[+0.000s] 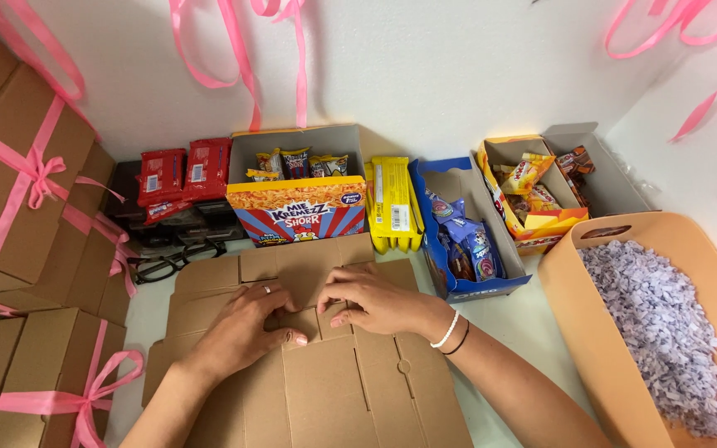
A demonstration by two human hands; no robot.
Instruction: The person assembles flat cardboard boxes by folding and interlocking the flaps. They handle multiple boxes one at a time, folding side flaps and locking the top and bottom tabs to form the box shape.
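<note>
A flat, unfolded brown cardboard box blank (325, 390) lies on the white table in front of me. My left hand (246, 328), with a ring on one finger, presses on a flap near the blank's middle. My right hand (375, 300), with a white and a black band at the wrist, grips the neighbouring flap just to the right. The fingertips of both hands meet over a small folded tab at the centre of the blank.
Brown boxes tied with pink ribbon (18, 166) are stacked at the left. Behind the blank stand open snack cartons (296, 211), red packets (184, 174), a yellow pack (393, 203), a blue carton (466, 241) and eyeglasses (168, 265). An orange tub of shredded paper (665, 332) sits right.
</note>
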